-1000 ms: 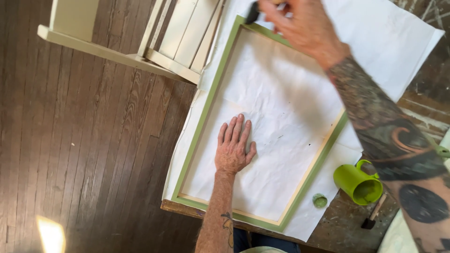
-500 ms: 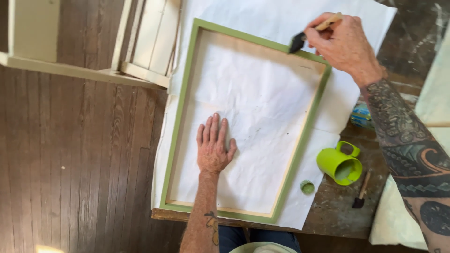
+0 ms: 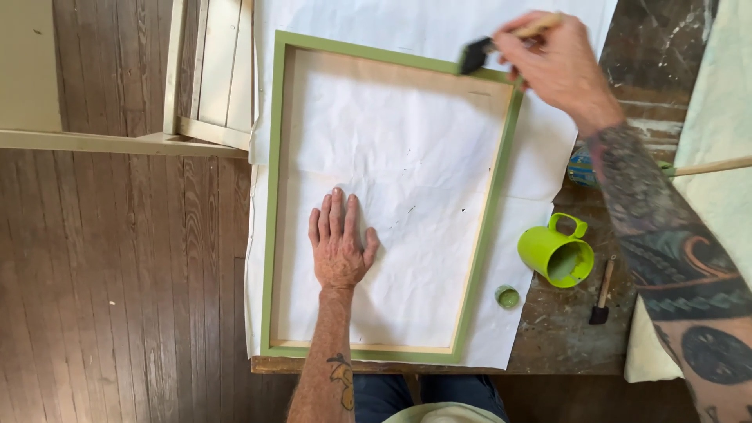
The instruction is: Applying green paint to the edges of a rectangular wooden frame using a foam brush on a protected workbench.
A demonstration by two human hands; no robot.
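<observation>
The frame (image 3: 272, 204) is light green, and the paper (image 3: 407, 149) inside it is white. Right of the frame sit a bright green cup (image 3: 554, 252) and a small green lid (image 3: 507, 296). Left of the frame, the floor (image 3: 117, 290) is dark brown wood with long stripes.

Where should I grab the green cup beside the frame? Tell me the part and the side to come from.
Take the green cup by its loop handle, which sticks out on the far side, away from the person. Come from above and from that far side, hooking the fingers through the loop. The cup's open mouth tilts toward the near right and shows paint inside, so keep clear of the rim and hold it level.
</observation>
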